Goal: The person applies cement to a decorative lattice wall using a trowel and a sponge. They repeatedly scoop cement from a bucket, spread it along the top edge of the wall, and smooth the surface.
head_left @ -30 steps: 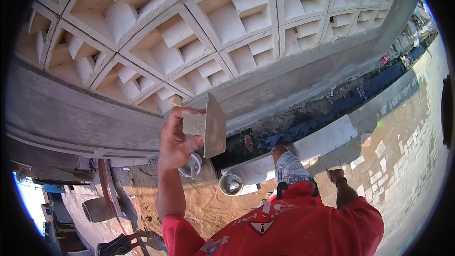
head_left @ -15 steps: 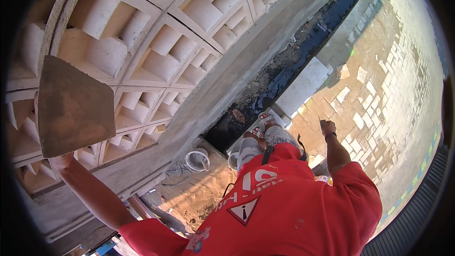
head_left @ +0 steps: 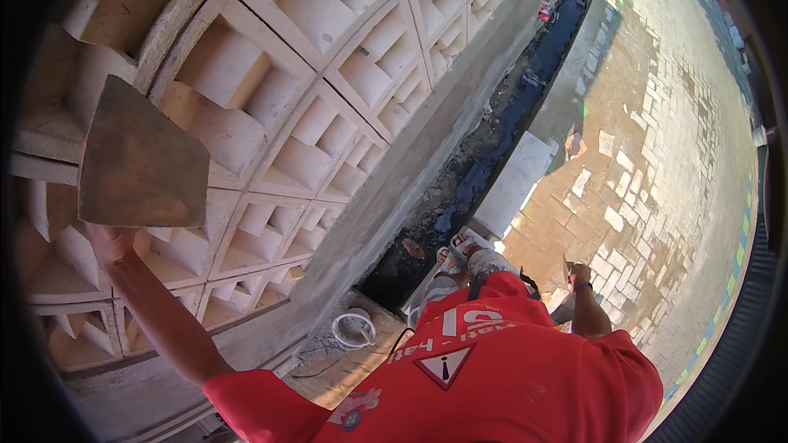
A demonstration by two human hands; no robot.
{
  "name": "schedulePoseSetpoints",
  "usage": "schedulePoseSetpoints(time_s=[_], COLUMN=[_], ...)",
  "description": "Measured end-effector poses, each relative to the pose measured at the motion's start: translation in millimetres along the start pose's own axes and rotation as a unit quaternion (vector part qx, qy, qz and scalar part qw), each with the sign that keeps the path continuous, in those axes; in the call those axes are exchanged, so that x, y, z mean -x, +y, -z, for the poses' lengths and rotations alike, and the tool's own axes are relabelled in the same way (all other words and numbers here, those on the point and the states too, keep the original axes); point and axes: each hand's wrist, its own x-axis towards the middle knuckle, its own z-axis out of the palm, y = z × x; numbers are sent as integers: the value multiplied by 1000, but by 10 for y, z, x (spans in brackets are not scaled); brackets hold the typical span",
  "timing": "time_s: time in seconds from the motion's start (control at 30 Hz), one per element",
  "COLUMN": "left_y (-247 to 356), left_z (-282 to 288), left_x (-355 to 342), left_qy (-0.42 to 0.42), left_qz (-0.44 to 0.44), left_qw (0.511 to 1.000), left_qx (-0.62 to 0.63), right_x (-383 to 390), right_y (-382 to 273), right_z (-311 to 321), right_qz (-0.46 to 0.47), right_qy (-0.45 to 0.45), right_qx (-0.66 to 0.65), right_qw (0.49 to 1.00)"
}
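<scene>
My left hand (head_left: pixel 113 242) is raised at the left, in front of the pale breeze-block wall (head_left: pixel 283 176). It holds up a mortar hawk (head_left: pixel 146 160), a flat grey-brown board with straight edges, which hides most of the fingers. No heap of mortar shows on its visible face. Low on my right side, my right hand (head_left: pixel 580 274) is closed round a trowel (head_left: pixel 566 269). The thin blade is seen nearly edge-on and points away from my body. A dark band circles that wrist. Both hands are well apart.
Below the wall runs an open drain (head_left: pixel 492 143) with dark water. My sandalled feet (head_left: pixel 455 250) stand beside it, near a pale slab (head_left: pixel 515 184). A white bucket (head_left: pixel 354 328) stands at the wall's foot. Paving (head_left: pixel 632 189) stretches to the right.
The view has shifted, so the wall, drain and bucket appear in slightly different places. My left hand has carried the hawk up along the wall. My right hand sits lower in the picture, nearer my body.
</scene>
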Motion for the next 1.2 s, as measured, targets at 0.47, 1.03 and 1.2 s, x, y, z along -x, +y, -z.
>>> schedulePoseSetpoints(time_s=[0.47, 1.03, 1.2], left_y=[514, 421, 456], left_z=[-453, -523, -547], left_x=[-121, -113, -88], left_qy=[14, 109, 139], left_qz=[-36, -17, 8], left_qw=[993, 990, 987], left_qx=[109, 85, 82], right_x=[975, 4557, 5827], right_y=[-3340, -8250, -9181], right_z=[600, 2467, 2894], right_qz=[236, 647, 643], right_qy=[-227, -514, -518], right_qx=[-701, -504, -539], right_qw=[634, 252, 167])
